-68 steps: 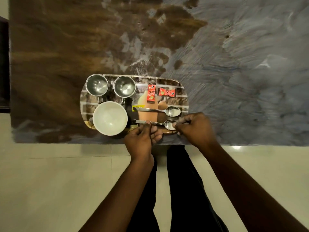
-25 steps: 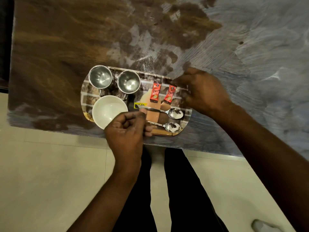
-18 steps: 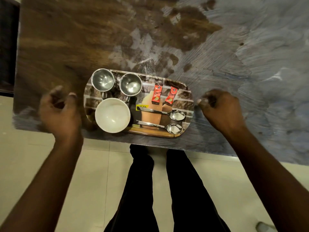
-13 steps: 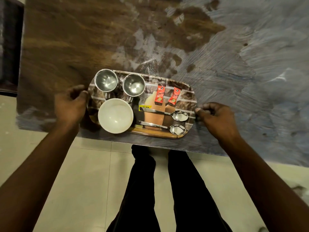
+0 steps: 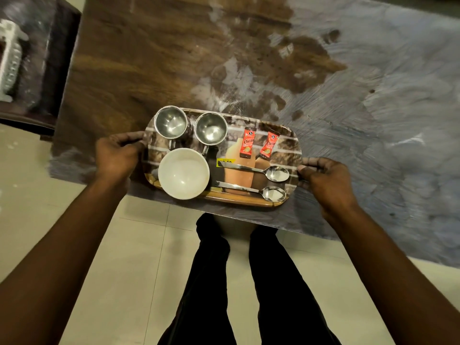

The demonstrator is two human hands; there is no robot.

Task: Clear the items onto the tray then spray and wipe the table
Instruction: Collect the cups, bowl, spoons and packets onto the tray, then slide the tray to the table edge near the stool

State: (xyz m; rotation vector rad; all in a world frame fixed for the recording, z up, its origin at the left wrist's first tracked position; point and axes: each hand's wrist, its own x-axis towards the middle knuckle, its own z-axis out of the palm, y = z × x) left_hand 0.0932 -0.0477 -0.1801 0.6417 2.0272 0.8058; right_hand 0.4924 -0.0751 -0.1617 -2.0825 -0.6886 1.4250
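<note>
A printed rectangular tray (image 5: pixel 288 135) sits at the near edge of the table (image 5: pixel 149 58). It carries two steel cups (image 5: pixel 171 125) (image 5: pixel 211 128), a white bowl (image 5: pixel 183 173), two red sachets (image 5: pixel 248 143) (image 5: pixel 269 145) and two spoons (image 5: pixel 261 171) (image 5: pixel 258 191). My left hand (image 5: pixel 116 155) grips the tray's left end. At the right end, my right hand (image 5: pixel 323 181) grips the rim, thumb on top.
The tabletop is brown wood grain on the left and streaky grey on the right. A dark cabinet (image 5: pixel 34 70) with a white object (image 5: pixel 10 58) stands at the far left. Pale floor tiles and my dark-trousered legs (image 5: pixel 244 282) lie below the table edge.
Both hands left the spoons and sachets, swung out to the tray's two ends and closed on its rim. The tray looks slightly nearer the table's front edge.
</note>
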